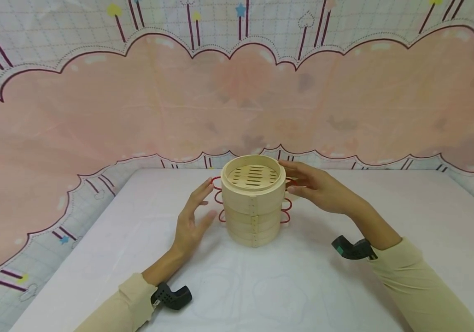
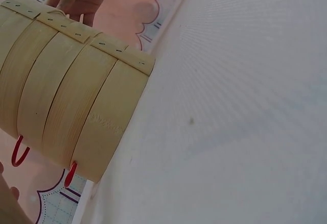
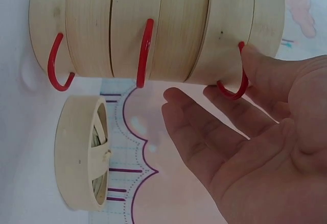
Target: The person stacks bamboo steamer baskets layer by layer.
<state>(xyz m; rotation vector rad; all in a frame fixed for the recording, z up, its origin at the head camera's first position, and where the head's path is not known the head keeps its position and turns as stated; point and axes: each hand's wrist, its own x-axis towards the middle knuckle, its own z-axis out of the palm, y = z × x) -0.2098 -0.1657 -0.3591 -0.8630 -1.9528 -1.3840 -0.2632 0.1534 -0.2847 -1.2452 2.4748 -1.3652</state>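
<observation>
A round bamboo steamer (image 1: pixel 253 205) stands upright as a stack of tiers on the white table, its slatted top tier uncovered. Red loop handles (image 3: pixel 145 53) stick out on both sides. To its left, my left hand (image 1: pixel 191 221) has its fingers extended, fingertips right at the top left handle (image 1: pixel 216 183); thumb spread. On the opposite side my right hand (image 1: pixel 324 186) reaches the upper rim, with the thumb at the top right handle (image 3: pixel 235 90) and the other fingers loosely extended. The left wrist view shows the steamer wall (image 2: pixel 66 81) with stapled seams.
A bamboo lid (image 3: pixel 76 152) lies on the table behind the steamer, mostly hidden in the head view. The white tabletop (image 1: pixel 245 290) extends around the stack. A printed pink and white cloth (image 1: pixel 220 106) hangs along the back. Black wrist cameras (image 1: pixel 174 297) sit at both cuffs.
</observation>
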